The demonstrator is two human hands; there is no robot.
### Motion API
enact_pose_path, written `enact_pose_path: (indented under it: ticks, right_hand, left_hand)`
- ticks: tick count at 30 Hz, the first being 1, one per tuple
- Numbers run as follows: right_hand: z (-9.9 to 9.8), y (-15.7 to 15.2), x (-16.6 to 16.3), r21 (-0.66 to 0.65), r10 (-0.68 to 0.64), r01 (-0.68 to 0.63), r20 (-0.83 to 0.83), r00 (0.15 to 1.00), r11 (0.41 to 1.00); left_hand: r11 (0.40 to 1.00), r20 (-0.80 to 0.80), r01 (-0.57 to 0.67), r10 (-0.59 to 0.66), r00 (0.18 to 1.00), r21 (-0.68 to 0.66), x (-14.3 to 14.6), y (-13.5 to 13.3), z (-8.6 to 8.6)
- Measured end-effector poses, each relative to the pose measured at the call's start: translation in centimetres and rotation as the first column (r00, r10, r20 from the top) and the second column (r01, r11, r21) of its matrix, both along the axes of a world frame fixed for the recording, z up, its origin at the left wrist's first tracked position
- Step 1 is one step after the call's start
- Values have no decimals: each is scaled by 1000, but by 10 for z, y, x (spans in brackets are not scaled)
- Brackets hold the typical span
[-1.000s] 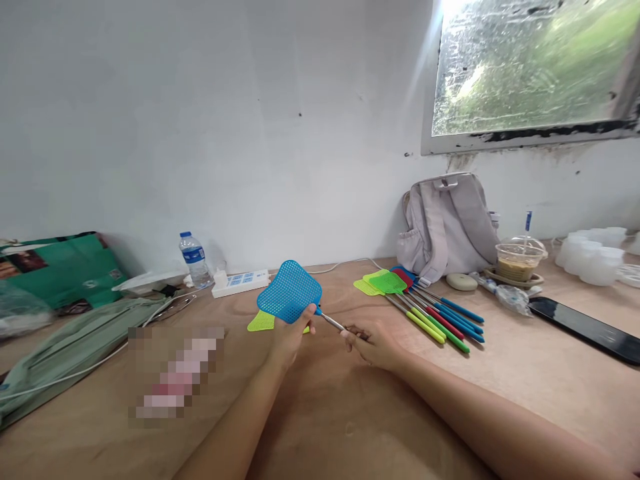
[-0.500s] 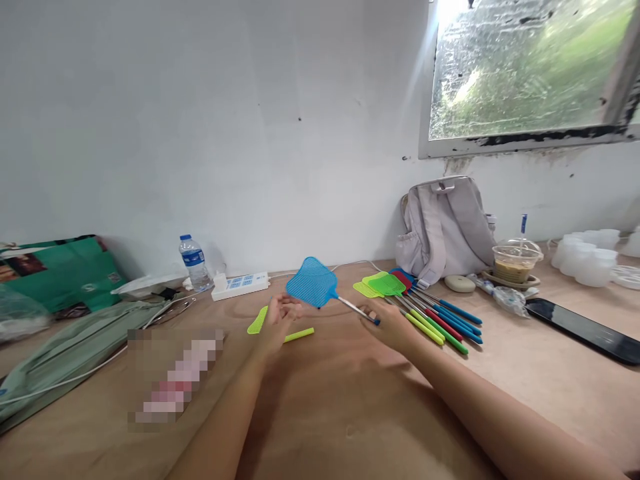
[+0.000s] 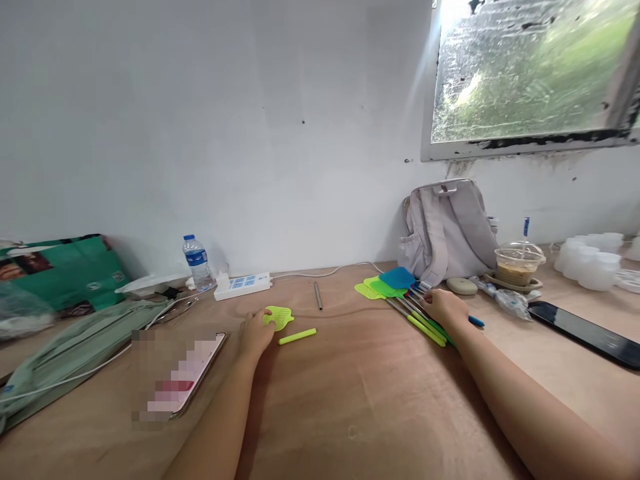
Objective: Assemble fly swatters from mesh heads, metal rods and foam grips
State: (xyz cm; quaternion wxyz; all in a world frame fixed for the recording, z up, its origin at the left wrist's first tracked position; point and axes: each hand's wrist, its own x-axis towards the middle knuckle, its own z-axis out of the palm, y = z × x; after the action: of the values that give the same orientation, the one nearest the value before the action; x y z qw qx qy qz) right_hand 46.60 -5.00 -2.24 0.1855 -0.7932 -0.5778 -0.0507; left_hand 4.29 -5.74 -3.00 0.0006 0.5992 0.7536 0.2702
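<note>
Right hand [image 3: 443, 307] rests on the swatters [image 3: 400, 288], grip unclear; left hand [image 3: 255, 333], released, touches the loose head [image 3: 279, 317].

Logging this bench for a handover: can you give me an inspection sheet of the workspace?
Surface: wooden tabletop, light brown, set against the wall.
Job's things: yellow-green swatter head, loose yellow-green handle and metal rod lie apart; pile of fly swatters, a blue head on top.
Clutter: backpack, drink cup, water bottle, black phone, green bag.
Hands: left hand touches the swatter head; right hand lies on the pile's handles; whether the fingers grip cannot be told.
Cables: power strip with a white cable along the wall.
Surroundings: white wall, window at upper right.
</note>
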Motion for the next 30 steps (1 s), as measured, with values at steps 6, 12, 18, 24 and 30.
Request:
enact_pose_path:
  ticks: [6, 12, 18, 24, 30]
  right_hand:
    - [2, -8, -42, 228, 304, -330, 145, 942, 916]
    - [-8, -38, -130, 116, 749, -762, 143, 647, 637]
    - [-24, -38, -197, 101, 807, -808, 64, 587, 580]
    - [-23, -1, -216, 24, 715, -714, -14, 699, 699]
    - [-27, 10, -215, -10, 710, -711, -37, 703, 703]
  left_hand:
    - [996, 37, 89, -88, 995, -15, 0, 4, -7]
    - [914, 15, 393, -397, 918, 104, 21, -6, -5]
    - [775, 42, 627, -631, 775, 82, 43, -18, -11]
    - [781, 101, 622, -624, 775, 48, 44, -18, -8]
    - [814, 167, 558, -580, 798, 162, 51, -21, -2]
